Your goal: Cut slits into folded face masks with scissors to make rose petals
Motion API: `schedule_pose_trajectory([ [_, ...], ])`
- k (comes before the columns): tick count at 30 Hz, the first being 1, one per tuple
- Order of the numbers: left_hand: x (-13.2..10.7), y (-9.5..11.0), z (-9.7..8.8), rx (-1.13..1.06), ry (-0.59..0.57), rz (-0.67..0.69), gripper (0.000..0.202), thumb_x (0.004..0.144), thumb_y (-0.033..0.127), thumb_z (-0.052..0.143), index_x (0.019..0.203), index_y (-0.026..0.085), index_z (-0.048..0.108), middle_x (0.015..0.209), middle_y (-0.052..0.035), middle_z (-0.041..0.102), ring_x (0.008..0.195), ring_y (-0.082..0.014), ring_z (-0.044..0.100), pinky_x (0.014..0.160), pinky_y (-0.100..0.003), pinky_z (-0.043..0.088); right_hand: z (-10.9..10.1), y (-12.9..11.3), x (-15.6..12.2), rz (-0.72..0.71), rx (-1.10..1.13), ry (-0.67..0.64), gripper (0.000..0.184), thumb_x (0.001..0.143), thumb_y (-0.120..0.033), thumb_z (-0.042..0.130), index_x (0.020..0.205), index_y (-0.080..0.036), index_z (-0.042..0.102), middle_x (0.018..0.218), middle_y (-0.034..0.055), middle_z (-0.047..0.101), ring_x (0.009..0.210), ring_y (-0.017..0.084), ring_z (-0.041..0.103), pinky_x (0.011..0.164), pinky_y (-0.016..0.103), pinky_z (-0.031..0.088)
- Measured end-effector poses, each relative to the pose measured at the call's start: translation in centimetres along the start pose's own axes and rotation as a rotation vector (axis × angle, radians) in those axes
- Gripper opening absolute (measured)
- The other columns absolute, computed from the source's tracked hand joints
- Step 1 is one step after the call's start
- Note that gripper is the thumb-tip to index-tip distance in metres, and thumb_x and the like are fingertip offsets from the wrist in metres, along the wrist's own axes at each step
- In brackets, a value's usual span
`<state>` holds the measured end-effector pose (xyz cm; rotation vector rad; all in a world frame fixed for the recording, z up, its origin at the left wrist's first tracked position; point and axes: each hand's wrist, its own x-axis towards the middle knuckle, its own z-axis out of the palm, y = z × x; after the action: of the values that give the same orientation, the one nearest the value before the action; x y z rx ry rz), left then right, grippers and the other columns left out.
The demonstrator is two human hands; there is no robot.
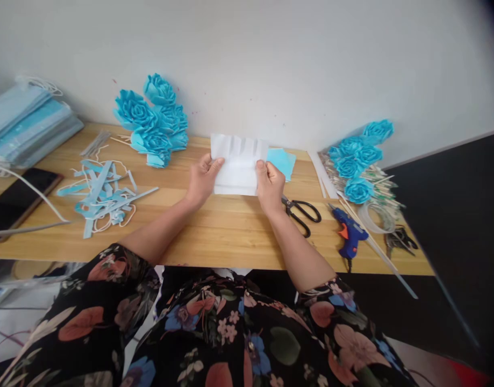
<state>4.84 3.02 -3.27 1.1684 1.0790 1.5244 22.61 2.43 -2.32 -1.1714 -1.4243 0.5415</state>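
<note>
A white creased rectangular sheet (pixel 239 166) is stretched out over the middle of the wooden table. My left hand (pixel 204 180) pinches its left edge, thumb on top. At the sheet's right edge my right hand (pixel 270 184) grips it the same way. Behind the right hand lie light-blue square pieces (pixel 282 161), partly covered. Black-handled scissors (pixel 305 212) lie just right of my right wrist, which hides part of their blades.
Face masks (pixel 29 123) are stacked at the left by a phone (pixel 23 196). Blue strips and cords (pixel 104 193) lie in a heap. Blue paper-like flowers (pixel 154 121) stand behind, with more flowers (pixel 357 158) at right. A blue glue gun (pixel 349 231) and pliers (pixel 400 240) lie front right.
</note>
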Motion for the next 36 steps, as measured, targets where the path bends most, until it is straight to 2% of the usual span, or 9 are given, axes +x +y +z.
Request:
schedule_pose_trajectory([
  [6,0.0,-0.3,-0.3,0.032,0.049,0.018,0.028,0.085,0.044,0.074,0.085,0.018,0.061,0.078,0.0,0.065,0.068,-0.0119,0.057,0.062,-0.023,0.046,0.1,1.4,0.3,0.125,0.104,-0.124,0.068,0.087,-0.087,0.045,0.065,-0.025,0.027,0.065,-0.0043,0.026,0.063,0.013,0.03,0.059,0.029,0.032],
  [11,0.4,-0.6,-0.5,0.048,0.095,0.045,0.03,0.086,0.046,0.072,0.083,0.019,0.059,0.079,-0.0001,0.063,0.07,-0.0123,0.056,0.063,-0.023,0.045,0.6,1.8,-0.4,0.277,0.234,-0.255,0.067,0.089,-0.087,0.04,0.064,-0.025,0.038,0.061,-0.002,0.04,0.061,0.015,0.04,0.056,0.029,0.037],
  [16,0.3,-0.9,-0.4,0.055,0.092,0.027,0.033,0.086,0.048,0.074,0.082,0.02,0.058,0.078,0.0004,0.062,0.067,-0.0115,0.054,0.061,-0.023,0.043,0.8,1.5,-0.7,0.168,0.174,-0.179,0.066,0.089,-0.083,0.05,0.064,-0.025,0.03,0.063,-0.0029,0.033,0.063,0.014,0.034,0.059,0.03,0.033],
  [20,0.0,-0.9,-0.3,0.048,0.107,0.031,0.035,0.085,0.051,0.075,0.083,0.02,0.059,0.077,0.0006,0.062,0.066,-0.0113,0.053,0.061,-0.023,0.044,0.5,0.9,-0.7,0.137,0.143,-0.229,0.061,0.095,-0.078,0.042,0.067,-0.025,0.035,0.066,-0.0021,0.038,0.065,0.015,0.039,0.061,0.03,0.035],
  [24,-0.1,-0.8,-0.2,0.029,0.089,0.038,0.038,0.084,0.054,0.075,0.084,0.02,0.059,0.075,0.0011,0.06,0.067,-0.012,0.054,0.063,-0.024,0.046,0.4,0.5,-0.7,0.105,0.09,-0.265,0.06,0.091,-0.078,0.051,0.067,-0.024,0.038,0.066,-0.0032,0.038,0.066,0.014,0.039,0.061,0.029,0.034],
  [29,0.0,-1.0,-0.3,0.039,0.08,0.026,0.041,0.083,0.059,0.074,0.083,0.021,0.057,0.071,0.0019,0.056,0.067,-0.0133,0.055,0.061,-0.024,0.044,0.5,0.6,-0.6,0.117,0.022,-0.119,0.064,0.09,-0.079,0.049,0.065,-0.025,0.026,0.062,-0.0055,0.024,0.062,0.012,0.028,0.057,0.028,0.026],
  [36,-0.4,-1.1,0.0,0.061,0.089,0.031,0.036,0.086,0.053,0.073,0.082,0.02,0.058,0.073,0.0016,0.058,0.064,-0.011,0.049,0.057,-0.022,0.039,0.6,0.5,-0.7,0.097,0.002,-0.064,0.067,0.089,-0.083,0.045,0.064,-0.025,0.024,0.062,-0.0055,0.02,0.061,0.012,0.023,0.055,0.028,0.023],
])
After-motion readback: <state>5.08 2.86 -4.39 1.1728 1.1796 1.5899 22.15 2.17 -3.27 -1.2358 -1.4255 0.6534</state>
